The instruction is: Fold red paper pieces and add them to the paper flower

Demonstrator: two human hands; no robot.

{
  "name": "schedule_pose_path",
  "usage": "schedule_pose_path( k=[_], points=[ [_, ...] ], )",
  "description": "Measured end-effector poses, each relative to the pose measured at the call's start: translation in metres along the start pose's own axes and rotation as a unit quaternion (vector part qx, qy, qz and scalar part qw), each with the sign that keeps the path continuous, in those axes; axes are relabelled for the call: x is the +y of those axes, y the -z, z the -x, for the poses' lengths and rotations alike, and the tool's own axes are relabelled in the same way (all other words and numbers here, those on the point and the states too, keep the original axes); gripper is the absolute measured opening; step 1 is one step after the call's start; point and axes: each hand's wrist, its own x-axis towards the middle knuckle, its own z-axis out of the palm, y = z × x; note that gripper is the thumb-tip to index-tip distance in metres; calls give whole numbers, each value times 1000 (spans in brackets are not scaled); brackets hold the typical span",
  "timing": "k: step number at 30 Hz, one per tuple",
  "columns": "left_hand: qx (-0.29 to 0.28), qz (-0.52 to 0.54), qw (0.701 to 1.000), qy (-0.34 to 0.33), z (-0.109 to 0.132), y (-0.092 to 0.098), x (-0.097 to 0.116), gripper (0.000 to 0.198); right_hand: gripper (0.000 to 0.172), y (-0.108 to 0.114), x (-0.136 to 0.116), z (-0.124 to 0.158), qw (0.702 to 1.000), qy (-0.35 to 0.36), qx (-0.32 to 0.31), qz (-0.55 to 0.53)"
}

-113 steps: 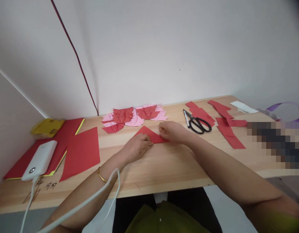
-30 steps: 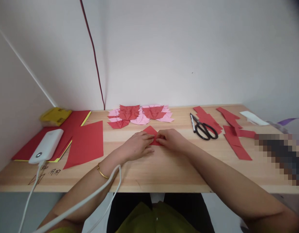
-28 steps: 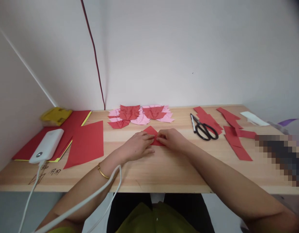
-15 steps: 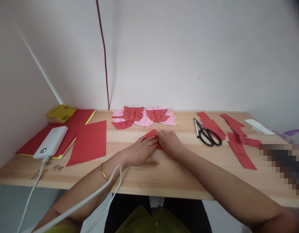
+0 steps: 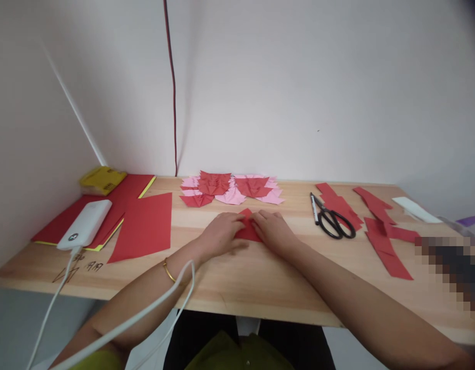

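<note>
Head view, left hand (image 5: 221,234), right hand (image 5: 276,230), loosely spread, touching small red paper (image 5: 246,222)

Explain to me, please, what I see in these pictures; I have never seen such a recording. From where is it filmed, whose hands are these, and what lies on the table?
There is no machine here, only a person with two bare hands. One camera, worn on the head, takes every picture, looking forward and down. The left hand and the right hand lie on a small red paper on the table; whether they pinch it or only press, I cannot tell. Behind it, near the wall, are folded red and pink papers. On the right are scissors, a pen beside them, and red scraps. On the left are large red sheets, a white power bank with a cable, and a yellow packet.
</note>
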Motion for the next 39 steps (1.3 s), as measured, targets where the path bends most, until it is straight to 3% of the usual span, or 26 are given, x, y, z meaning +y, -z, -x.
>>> schedule_pose_path(
  k=[3, 7, 16, 21, 24, 27, 29, 32, 39],
  points=[
    [72, -38, 991, 109, 0, 1, -10, 41, 21, 2, -1, 0, 1000, -6, 4, -15],
    [84, -59, 977, 185, 4, 1, -17, 40, 22, 2, 0, 1, 999, -9, 17, -42],
    [64, 11, 976, 209, 2, 4, -17, 22, 42, -5, 9, 2, 985, -66, 88, -131],
    [100, 146, 963, 205, 0, -2, -22, 11, 39, 1, 12, 4, 961, -60, 69, -262],
    [176, 313, 908, 217, -4, -2, -22, 14, 26, 5, 14, 4, 919, -71, 48, -385],
    [251, 530, 780, 218, -8, 0, -16, 36, 28, 8, 15, 3, 874, -66, 68, -476],
    [237, 619, 720, 204, -10, -2, -11, 44, 31, 9, 13, 3, 851, -66, 82, -514],
    [179, 658, 704, 197, -11, -8, -7, 36, 32, 11, 9, 3, 832, -55, 90, -544],
    [219, 679, 672, 198, -14, -10, -8, 23, 30, 12, 5, 4, 827, -65, 98, -549]
  ],
)
